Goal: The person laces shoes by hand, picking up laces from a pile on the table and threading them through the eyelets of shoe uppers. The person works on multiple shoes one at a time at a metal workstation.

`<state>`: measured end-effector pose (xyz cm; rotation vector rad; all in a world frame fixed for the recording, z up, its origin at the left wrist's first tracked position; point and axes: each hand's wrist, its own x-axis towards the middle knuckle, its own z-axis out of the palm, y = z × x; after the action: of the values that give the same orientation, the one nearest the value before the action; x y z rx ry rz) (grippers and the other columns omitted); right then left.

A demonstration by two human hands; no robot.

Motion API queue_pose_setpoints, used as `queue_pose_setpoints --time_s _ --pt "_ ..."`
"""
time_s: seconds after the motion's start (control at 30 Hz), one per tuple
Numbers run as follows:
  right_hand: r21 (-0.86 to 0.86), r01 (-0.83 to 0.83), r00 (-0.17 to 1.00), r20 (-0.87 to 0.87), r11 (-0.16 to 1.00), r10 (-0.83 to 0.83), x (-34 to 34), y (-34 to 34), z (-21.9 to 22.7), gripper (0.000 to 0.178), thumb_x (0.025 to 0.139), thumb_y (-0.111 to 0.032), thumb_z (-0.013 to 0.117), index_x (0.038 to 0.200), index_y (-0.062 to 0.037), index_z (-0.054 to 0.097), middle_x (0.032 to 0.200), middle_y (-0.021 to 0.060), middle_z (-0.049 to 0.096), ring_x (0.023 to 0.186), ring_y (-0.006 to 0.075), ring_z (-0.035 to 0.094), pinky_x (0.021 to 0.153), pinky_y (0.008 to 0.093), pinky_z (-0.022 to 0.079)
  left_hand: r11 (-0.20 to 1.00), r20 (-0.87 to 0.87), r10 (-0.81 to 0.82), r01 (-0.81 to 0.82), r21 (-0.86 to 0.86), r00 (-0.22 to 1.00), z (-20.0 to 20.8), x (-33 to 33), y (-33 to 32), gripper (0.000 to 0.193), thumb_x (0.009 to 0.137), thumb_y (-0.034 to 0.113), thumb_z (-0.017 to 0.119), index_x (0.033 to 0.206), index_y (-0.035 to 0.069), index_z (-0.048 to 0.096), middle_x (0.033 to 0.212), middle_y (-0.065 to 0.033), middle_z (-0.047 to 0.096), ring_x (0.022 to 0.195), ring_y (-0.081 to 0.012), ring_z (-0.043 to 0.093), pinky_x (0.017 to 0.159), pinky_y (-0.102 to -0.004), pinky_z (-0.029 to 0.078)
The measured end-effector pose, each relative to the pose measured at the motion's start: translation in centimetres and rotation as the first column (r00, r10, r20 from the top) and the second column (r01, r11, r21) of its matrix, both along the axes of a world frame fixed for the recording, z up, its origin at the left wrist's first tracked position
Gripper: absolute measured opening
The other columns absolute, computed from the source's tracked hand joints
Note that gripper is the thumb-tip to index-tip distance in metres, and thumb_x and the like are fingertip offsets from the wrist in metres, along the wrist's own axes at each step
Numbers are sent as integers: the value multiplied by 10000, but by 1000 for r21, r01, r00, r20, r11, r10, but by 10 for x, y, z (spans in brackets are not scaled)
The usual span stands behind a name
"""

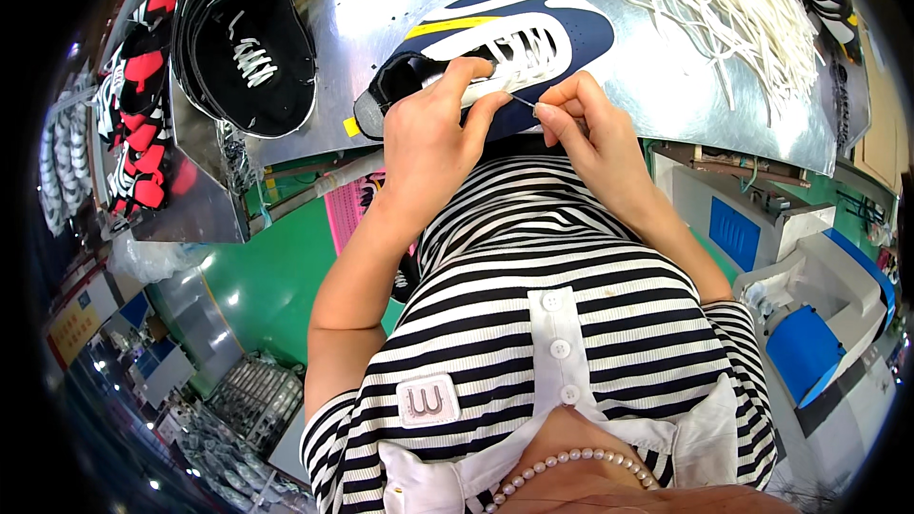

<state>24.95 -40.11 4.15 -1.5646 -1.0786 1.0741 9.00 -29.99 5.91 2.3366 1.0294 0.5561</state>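
A navy, white and yellow shoe upper [583,29] lies on the metal table, its white lace [524,52] threaded through the eyelets. Over its near side, my left hand [433,133] is closed, fingers curled at the lacing and dark opening. A thin, dark strand or wire [522,100] stretches between my two hands. My right hand [595,128] pinches its end between thumb and forefinger, just off the upper's near edge. Whether the left thumb presses on the strand or only on the upper, I cannot tell.
Loose white laces [705,0] are heaped at the far right of the metal table [657,105]. Stacked black shoe uppers [252,48] stand at the left, beside red, black and white pieces [143,133]. A grey and blue machine [804,324] stands on my right.
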Motion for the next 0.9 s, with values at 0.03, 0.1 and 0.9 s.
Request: queue_pose_setpoints --time_s 0.03,0.1,0.9 --pt "0 2 1000 7 1000 -2 0 1 -1 100 985 -98 571 975 -7 531 713 28 598 665 68 555 609 210 435 1000 4 -10 10 -8 1000 0 0 0 258 834 170 758 1021 34 643 877 -127 709 685 -267 688 598 -325 503" --pt "-19 -3 1000 24 1000 4 1 4 -2 101 979 -96 577 968 -6 531 698 32 602 645 73 558 600 213 436 999 18 -35 35 -9 999 0 -1 1 251 831 157 757 1024 36 649 861 -129 705 678 -270 683 595 -331 502" --pt "116 150 930 319 982 -179 46 58 -14 236 880 -282 671 950 -56 677 761 124 672 617 262 634 595 341 485 947 -238 -318 295 -126 918 15 -24 19 357 869 351 693 1002 24 640 718 -146 662 642 -331 654 578 -410 499"
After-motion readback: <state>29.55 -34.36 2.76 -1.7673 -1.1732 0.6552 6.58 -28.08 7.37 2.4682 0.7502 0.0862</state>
